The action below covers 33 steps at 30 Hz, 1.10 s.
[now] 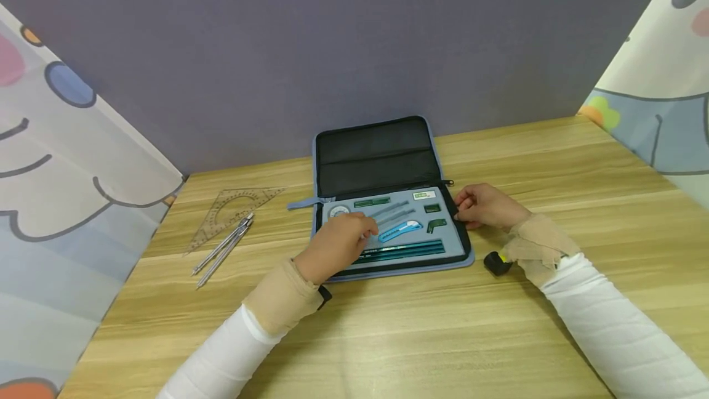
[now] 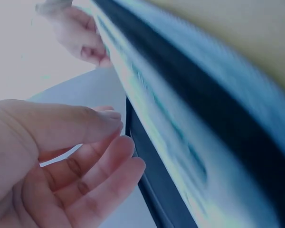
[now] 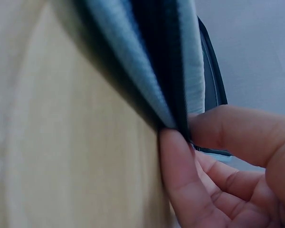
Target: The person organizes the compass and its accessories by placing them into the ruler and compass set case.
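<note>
Your right hand (image 1: 490, 205) pinches the right edge of an open zip case (image 1: 373, 146), centred toward the far side of the wooden counter (image 1: 399, 343). Your left hand (image 1: 339, 244), fingers loosely relaxed, is above its left part, near the blue cutter (image 1: 400, 231). Farther left lie metal compasses (image 1: 224, 254) and a clear set square (image 1: 209, 226).

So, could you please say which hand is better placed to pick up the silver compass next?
Probably the left hand: it appears to hold nothing and is nearer the silver compass, while the right hand pinches the edge of the open case.
</note>
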Available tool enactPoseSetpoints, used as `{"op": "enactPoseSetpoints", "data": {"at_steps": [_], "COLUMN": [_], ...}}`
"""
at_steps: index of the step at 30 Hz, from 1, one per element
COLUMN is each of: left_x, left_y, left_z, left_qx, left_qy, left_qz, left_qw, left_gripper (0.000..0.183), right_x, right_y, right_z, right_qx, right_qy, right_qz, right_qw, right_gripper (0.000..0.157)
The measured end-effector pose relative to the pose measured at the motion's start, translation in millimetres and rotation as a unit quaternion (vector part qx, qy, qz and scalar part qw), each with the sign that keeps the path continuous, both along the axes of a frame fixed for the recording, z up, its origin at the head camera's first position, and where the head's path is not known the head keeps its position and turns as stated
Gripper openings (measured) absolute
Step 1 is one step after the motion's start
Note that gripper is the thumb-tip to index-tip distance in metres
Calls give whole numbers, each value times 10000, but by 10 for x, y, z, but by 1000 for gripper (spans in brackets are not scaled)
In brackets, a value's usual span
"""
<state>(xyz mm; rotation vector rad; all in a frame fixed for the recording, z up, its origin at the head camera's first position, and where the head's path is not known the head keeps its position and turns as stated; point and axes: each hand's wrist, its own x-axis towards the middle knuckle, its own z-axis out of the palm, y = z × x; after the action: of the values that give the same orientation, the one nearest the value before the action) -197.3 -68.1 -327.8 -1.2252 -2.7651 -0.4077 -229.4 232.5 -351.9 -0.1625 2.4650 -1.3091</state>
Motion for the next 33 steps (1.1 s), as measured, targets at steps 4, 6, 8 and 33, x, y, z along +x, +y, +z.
{"op": "enactPoseSetpoints", "data": {"at_steps": [4,6,8,33], "left_x": [-35,-58,-79,-171], "left_y": [-205,-317,-433,-1837], "left_z": [41,49,52,41], "left_qx": [5,-22,-50,-460], "left_qy": [-10,-49,-120,-698], "left_qz": [385,533,662,2496], "left_qw": [9993,9986,9977,9647], "left_gripper": [18,19,18,30], "right_x": [-1,-3,-6,-10], "right_y": [15,30,47,29], "right_z": [2,-1,-4,-24], "right_qx": [52,62,74,-50], "right_qy": [44,47,50,-4], "right_qz": [53,72,83,67], "right_qw": [10000,9999,9999,10000], "right_gripper": [33,34,34,34]}}
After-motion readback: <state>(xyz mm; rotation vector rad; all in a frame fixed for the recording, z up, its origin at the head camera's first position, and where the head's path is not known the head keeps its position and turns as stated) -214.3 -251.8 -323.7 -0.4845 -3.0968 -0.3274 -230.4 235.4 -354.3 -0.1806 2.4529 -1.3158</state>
